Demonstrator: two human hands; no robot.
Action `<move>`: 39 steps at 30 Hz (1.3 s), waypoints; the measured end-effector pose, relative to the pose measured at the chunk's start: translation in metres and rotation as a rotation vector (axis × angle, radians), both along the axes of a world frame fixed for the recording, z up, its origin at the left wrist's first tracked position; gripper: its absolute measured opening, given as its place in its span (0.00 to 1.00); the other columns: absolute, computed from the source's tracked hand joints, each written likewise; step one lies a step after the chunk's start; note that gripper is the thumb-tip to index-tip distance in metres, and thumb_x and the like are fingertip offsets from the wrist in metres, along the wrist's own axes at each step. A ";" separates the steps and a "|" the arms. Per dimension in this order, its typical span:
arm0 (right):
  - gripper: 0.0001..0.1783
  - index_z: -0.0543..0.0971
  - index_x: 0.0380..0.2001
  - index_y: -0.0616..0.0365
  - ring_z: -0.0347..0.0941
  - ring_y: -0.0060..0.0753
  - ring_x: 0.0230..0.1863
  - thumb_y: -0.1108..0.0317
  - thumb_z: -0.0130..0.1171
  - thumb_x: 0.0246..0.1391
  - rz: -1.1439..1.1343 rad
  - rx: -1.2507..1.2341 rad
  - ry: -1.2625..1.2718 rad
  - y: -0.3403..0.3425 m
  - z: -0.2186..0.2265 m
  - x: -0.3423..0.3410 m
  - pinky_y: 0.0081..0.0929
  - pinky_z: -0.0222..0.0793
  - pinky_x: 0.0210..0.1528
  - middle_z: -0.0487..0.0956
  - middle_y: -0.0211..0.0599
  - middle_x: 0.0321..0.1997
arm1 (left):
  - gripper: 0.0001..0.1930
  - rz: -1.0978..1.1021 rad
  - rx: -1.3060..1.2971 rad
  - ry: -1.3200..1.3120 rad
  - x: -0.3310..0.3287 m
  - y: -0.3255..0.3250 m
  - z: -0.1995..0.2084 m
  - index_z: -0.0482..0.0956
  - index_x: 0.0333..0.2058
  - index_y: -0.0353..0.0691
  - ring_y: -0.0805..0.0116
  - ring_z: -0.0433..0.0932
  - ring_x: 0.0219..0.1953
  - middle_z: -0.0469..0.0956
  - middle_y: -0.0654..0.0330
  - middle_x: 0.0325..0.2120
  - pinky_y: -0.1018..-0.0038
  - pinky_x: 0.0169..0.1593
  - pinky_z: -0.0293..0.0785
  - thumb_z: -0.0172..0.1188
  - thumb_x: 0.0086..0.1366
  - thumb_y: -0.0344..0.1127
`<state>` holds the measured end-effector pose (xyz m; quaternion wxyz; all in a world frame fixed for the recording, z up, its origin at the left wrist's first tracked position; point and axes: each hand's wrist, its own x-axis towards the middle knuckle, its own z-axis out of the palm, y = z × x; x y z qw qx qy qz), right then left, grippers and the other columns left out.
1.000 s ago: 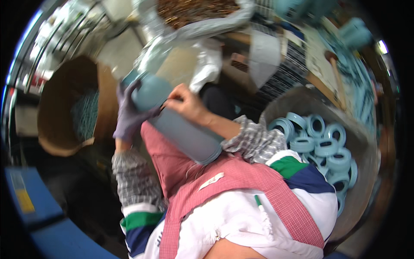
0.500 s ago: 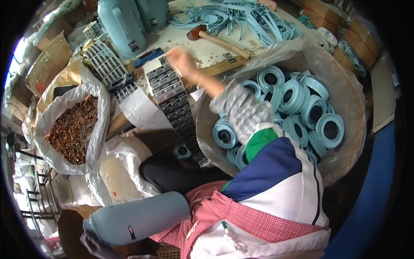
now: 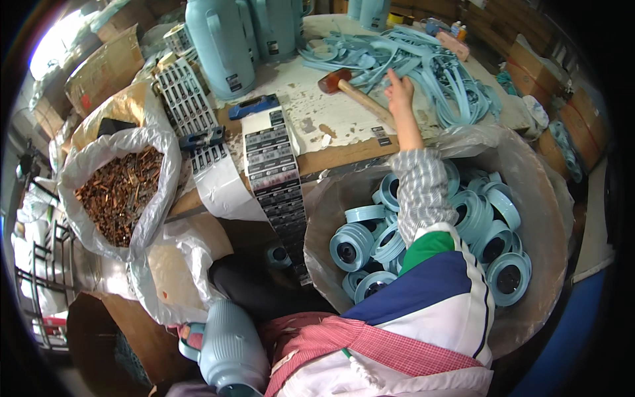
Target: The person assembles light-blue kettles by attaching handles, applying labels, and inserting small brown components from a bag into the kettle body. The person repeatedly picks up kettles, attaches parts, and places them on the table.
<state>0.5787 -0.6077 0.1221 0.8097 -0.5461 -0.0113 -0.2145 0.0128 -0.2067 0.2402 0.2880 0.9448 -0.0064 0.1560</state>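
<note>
Observed right hand [image 3: 401, 94] above the desk [image 3: 288, 83], inward of the front edge, fingers parted, just beside a wooden-handled mallet [image 3: 365, 101] and near piled light-blue straps [image 3: 450, 79]. Noted light-blue handled jug [image 3: 231, 344] off the desk, tilted at left of lap. Cannot tell state of left hand [image 3: 190, 390], mostly cut off at the view's lower edge. Found label strip [image 3: 271, 159] draped over the desk's front edge.
</note>
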 end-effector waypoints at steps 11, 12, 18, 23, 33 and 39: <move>0.07 0.71 0.29 0.55 0.71 0.39 0.19 0.64 0.55 0.54 -0.340 -1.120 -0.751 0.155 0.017 -0.090 0.34 0.66 0.22 0.73 0.38 0.19 | 0.19 -0.125 0.373 -0.126 0.156 -0.011 0.004 0.74 0.45 0.37 0.52 0.72 0.48 0.75 0.52 0.43 0.64 0.56 0.62 0.61 0.54 0.35; 0.05 0.72 0.30 0.55 0.71 0.33 0.18 0.68 0.56 0.52 -0.201 -1.014 -0.839 0.192 0.024 -0.128 0.31 0.67 0.20 0.73 0.36 0.19 | 0.21 -0.062 0.300 -0.196 0.162 -0.013 -0.002 0.72 0.48 0.37 0.52 0.72 0.48 0.74 0.51 0.44 0.64 0.55 0.62 0.61 0.54 0.35; 0.16 0.73 0.40 0.56 0.73 0.36 0.31 0.70 0.59 0.45 0.363 -0.704 -1.131 0.312 0.016 -0.322 0.28 0.71 0.30 0.75 0.34 0.37 | 0.17 0.131 -0.424 -0.575 0.144 0.019 -0.041 0.69 0.50 0.38 0.82 0.70 0.32 0.73 0.66 0.31 0.84 0.35 0.68 0.52 0.61 0.25; 0.31 0.64 0.53 0.61 0.68 0.39 0.42 0.55 0.60 0.50 0.530 -0.360 -0.724 0.317 -0.012 -0.353 0.33 0.66 0.41 0.73 0.44 0.40 | 0.18 0.357 -0.630 -0.161 0.038 0.014 -0.025 0.69 0.50 0.30 0.87 0.56 0.15 0.62 0.72 0.16 0.87 0.18 0.49 0.44 0.66 0.35; 0.10 0.71 0.36 0.59 0.55 0.10 0.17 0.63 0.49 0.60 1.584 0.104 0.218 0.299 -0.022 -0.447 0.11 0.50 0.19 0.62 0.21 0.16 | 0.07 0.763 -1.047 -0.136 -0.051 -0.011 -0.086 0.71 0.37 0.34 0.84 0.65 0.20 0.70 0.65 0.23 0.88 0.22 0.58 0.52 0.63 0.30; 0.12 0.69 0.43 0.62 0.66 0.18 0.27 0.68 0.49 0.58 1.860 -0.158 0.363 0.311 -0.027 -0.464 0.14 0.61 0.35 0.72 0.32 0.25 | 0.07 0.721 -1.330 -0.358 -0.105 -0.018 -0.157 0.73 0.35 0.34 0.71 0.72 0.35 0.72 0.57 0.37 0.74 0.41 0.69 0.54 0.60 0.31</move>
